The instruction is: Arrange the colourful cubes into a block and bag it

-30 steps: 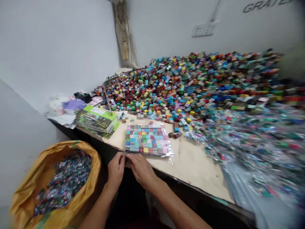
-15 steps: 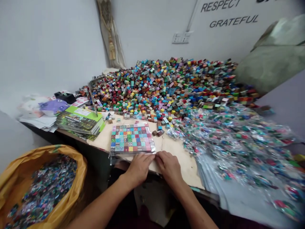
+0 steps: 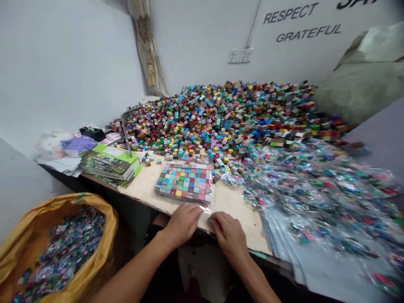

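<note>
A clear plastic bag holding a flat grid of small coloured cubes [image 3: 185,184] lies on the wooden table [image 3: 233,206] near its front edge. My left hand [image 3: 183,222] and my right hand [image 3: 227,231] rest side by side at the bag's near open edge, fingers curled and pinching the plastic flap between them. Both forearms reach up from the bottom of the view.
A huge heap of loose coloured cubes [image 3: 227,113] covers the back of the table. Filled plastic bags [image 3: 315,189] pile up at the right. A stack of green printed cards [image 3: 110,164] sits at the left. An orange sack of bagged cubes [image 3: 59,244] stands below left.
My hands have moved from the bag's left corner along its near edge to the right corner. The bag has shifted slightly to the right. The view has swung rightward.
</note>
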`<action>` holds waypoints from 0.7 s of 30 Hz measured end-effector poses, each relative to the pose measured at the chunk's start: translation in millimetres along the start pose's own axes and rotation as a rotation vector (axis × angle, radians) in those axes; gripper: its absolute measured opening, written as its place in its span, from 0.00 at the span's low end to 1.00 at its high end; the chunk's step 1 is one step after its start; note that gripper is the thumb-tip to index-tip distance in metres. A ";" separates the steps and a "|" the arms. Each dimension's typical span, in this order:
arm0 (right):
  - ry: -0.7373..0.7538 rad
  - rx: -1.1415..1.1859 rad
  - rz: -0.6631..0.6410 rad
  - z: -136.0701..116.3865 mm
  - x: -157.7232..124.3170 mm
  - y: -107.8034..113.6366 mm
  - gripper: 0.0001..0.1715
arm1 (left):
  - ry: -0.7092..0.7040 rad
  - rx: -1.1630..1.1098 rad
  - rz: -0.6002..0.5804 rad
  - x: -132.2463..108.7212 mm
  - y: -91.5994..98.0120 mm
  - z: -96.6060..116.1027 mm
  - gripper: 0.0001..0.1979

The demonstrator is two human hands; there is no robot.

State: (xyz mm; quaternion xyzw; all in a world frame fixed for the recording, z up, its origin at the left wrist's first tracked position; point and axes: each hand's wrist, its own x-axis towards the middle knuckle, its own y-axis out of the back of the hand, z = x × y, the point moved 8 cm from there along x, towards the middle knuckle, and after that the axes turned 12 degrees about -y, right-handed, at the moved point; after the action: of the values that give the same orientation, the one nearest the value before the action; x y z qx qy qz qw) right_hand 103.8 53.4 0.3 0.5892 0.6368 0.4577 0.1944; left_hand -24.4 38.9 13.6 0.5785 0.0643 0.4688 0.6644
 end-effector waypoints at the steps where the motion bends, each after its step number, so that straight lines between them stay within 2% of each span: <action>1: -0.021 0.025 0.033 1.5 -1.0 6.8 0.17 | -0.006 -0.012 0.059 -12.9 8.4 -0.4 0.15; 4: 0.011 0.113 0.112 -13.7 -7.5 22.4 0.12 | 0.139 0.157 0.311 -61.3 43.0 -14.9 0.14; 6: 0.149 0.174 0.091 -43.5 -13.3 18.4 0.09 | 0.301 0.368 0.475 -91.1 67.0 -28.5 0.16; 7: 0.238 0.202 0.055 -61.6 -15.9 10.4 0.11 | 0.384 0.454 0.519 -101.3 75.7 -36.6 0.18; 10: 0.415 0.222 -0.034 -106.5 -14.4 -28.6 0.21 | 0.599 0.494 0.498 -111.2 86.9 -69.1 0.21; 13: 0.444 0.164 -0.073 -129.2 4.3 -71.4 0.27 | 0.638 0.302 0.421 -102.7 84.0 -91.8 0.09; 16: 0.380 0.077 -0.115 -137.7 24.7 -98.2 0.29 | 0.546 0.192 0.414 -95.7 83.2 -89.5 0.11; 21: 0.190 -0.076 -0.146 -140.5 30.5 -111.8 0.25 | 0.445 0.210 0.395 -103.2 85.8 -74.5 0.12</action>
State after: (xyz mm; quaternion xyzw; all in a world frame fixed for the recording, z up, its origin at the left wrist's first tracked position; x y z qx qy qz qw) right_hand -77.9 44.7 -10.6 0.4874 0.6756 0.5202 0.1880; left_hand -175.2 10.4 13.6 0.5283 0.1428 0.6947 0.4668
